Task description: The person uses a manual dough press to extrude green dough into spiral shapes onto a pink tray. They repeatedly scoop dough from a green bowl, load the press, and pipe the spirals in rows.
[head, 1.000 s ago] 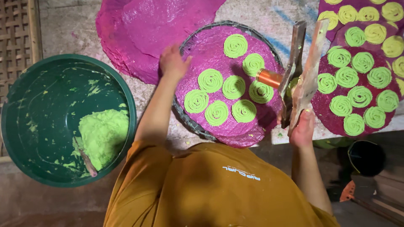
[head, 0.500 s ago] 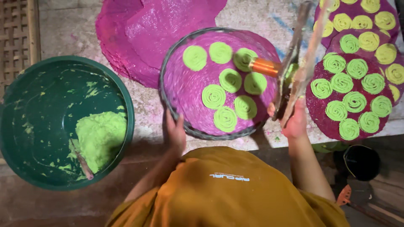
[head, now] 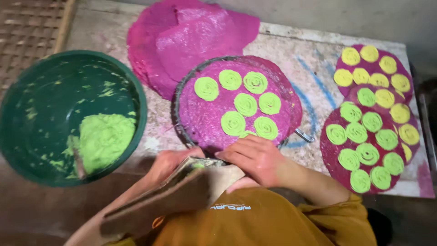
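Because the wooden press (head: 182,191) hangs over the near rim of the round tray (head: 182,132) while both hands work it, a jolt or uneven squeeze could, I judge, smear the soft green spiral (head: 248,134) being laid at that edge, or knock its neighbours on the pink cloth (head: 205,118) out of shape. A push against the rim might also shift the tray on the bench (head: 314,77), towards the green basin (head: 27,91) of dough (head: 104,136).

The right hand (head: 257,157) lies flat over the top of the press, fingers (head: 241,146) together and only slightly curled, pressing down rather than clamped round it. The left hand (head: 170,161) is at the far side of the press, fingers bent against it; how tightly they close I cannot tell, since the wood hides most of them. Finished trays of green and yellow spirals (head: 371,123) sit well apart on the right.
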